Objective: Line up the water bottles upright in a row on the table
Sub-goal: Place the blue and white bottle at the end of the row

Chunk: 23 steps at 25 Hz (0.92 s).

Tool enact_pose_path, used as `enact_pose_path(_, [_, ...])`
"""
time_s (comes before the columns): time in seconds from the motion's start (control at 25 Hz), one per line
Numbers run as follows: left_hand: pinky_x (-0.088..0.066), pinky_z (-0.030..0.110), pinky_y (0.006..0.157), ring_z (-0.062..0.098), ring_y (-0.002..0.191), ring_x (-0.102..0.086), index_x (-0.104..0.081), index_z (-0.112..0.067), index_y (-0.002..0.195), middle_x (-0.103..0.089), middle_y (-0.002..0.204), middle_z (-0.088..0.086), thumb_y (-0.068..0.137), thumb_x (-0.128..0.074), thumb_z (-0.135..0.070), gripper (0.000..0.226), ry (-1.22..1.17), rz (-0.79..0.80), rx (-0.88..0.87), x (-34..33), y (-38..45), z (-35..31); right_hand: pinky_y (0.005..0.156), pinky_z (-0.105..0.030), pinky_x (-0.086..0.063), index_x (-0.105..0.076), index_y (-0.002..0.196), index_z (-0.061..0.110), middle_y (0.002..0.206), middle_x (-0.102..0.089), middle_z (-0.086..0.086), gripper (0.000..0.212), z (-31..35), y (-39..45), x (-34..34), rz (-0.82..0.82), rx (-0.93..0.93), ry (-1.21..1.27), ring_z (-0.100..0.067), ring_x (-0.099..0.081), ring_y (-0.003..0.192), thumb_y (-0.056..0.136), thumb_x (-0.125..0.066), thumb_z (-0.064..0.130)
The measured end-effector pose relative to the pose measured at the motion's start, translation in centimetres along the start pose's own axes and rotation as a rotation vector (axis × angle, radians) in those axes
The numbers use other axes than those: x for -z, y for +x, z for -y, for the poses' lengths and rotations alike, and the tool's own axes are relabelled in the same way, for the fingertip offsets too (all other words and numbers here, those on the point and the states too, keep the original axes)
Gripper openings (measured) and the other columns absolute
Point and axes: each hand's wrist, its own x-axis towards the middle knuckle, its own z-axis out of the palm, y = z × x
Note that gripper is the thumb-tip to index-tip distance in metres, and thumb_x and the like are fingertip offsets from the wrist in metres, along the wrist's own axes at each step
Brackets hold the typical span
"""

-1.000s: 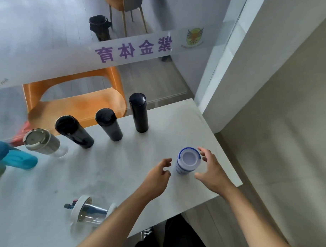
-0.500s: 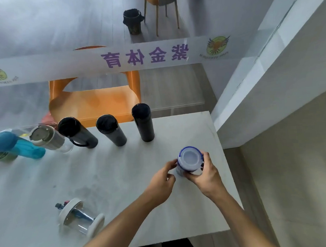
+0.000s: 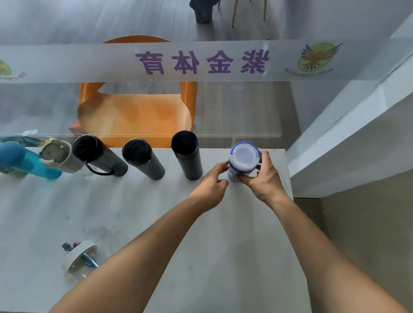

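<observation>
A white bottle with a blue-rimmed lid (image 3: 243, 158) stands upright near the table's far right corner, at the right end of a row. My right hand (image 3: 263, 175) wraps around its right side. My left hand (image 3: 212, 183) touches its left side with the fingertips. To its left stand three black bottles (image 3: 188, 154) (image 3: 143, 162) (image 3: 96, 155), a beige-lidded bottle (image 3: 58, 155) and a blue bottle (image 3: 20, 160). A clear bottle with a white lid (image 3: 80, 258) lies on its side near the table's front left.
The grey table (image 3: 156, 228) ends close to the right of the white bottle. A glass partition with purple lettering (image 3: 202, 61) runs behind the row. Beyond it stands an orange chair (image 3: 136, 112). A white wall (image 3: 352, 127) rises on the right.
Both hands closed in on the white bottle and carried it from the table's near right part to the far edge, beside the rightmost black bottle. The view shifted forward.
</observation>
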Motion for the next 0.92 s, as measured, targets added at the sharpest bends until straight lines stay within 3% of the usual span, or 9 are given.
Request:
enact_pose_path(0.2, [-0.048,0.037,0.101,0.018,0.122,-0.054,-0.034,-0.044,0.144,-0.044,0.149,-0.016,0.087,-0.039,-0.009,0.067,0.018,0.008,0.003,-0.1,0.8,0.2,0.080,-0.017,-0.044,-0.039,0.127,0.044,0.113,-0.056,0.028,0.086,-0.3,0.8,0.1,0.016,-0.003,0.014,0.000,-0.057,0.104,0.055,-0.083,0.058])
enact_pose_path(0.4, [-0.047,0.029,0.089,0.018,0.124,-0.051,-0.030,-0.042,0.147,-0.040,0.152,-0.015,0.091,-0.040,-0.011,0.064,0.020,0.024,0.031,0.1,0.3,0.4,0.082,-0.020,-0.042,-0.038,0.134,0.035,0.121,-0.055,0.014,0.084,-0.7,0.2,0.1,0.031,-0.045,-0.044,-0.007,-0.053,0.106,0.066,-0.087,0.042])
enact_pose_path(0.52, [-0.048,0.020,0.079,0.011,0.114,-0.057,-0.038,-0.037,0.145,-0.045,0.148,-0.014,0.094,-0.040,-0.012,0.056,0.032,-0.001,0.012,0.9,-1.7,1.3,0.088,-0.029,-0.045,-0.043,0.134,0.025,0.121,-0.058,0.005,0.072,-1.2,-1.4,-0.2,-0.018,-0.134,-0.111,-0.014,-0.057,0.109,0.074,-0.083,0.030])
enact_pose_path(0.64, [-0.051,0.015,0.064,0.004,0.089,-0.061,-0.050,-0.034,0.134,-0.055,0.134,-0.017,0.094,-0.040,-0.014,0.046,0.071,-0.025,0.016,2.4,-5.3,3.7,0.080,-0.029,-0.047,-0.052,0.121,0.022,0.108,-0.064,0.000,0.047,-1.5,-4.2,-1.7,-0.014,-0.234,-0.158,-0.019,-0.064,0.100,0.080,-0.075,0.026])
enact_pose_path(0.72, [-0.049,0.011,0.059,0.003,0.087,-0.062,-0.056,-0.033,0.127,-0.060,0.126,-0.017,0.094,-0.041,-0.014,0.040,0.104,-0.045,0.029,3.7,-8.0,6.1,0.075,-0.028,-0.047,-0.056,0.112,0.023,0.104,-0.066,0.001,0.034,-1.3,-6.2,-3.6,0.010,-0.253,-0.168,-0.016,-0.064,0.091,0.082,-0.071,0.026])
enact_pose_path(0.92, [-0.047,0.012,0.062,0.004,0.085,-0.062,-0.061,-0.029,0.116,-0.065,0.112,-0.011,0.093,-0.044,-0.013,0.033,0.065,-0.214,0.112,8.6,-15.6,13.6,0.071,-0.027,-0.052,-0.063,0.102,0.032,0.099,-0.068,0.010,0.019,1.7,-10.7,-12.3,0.236,-0.200,-0.207,-0.003,-0.064,0.086,0.084,-0.067,0.031])
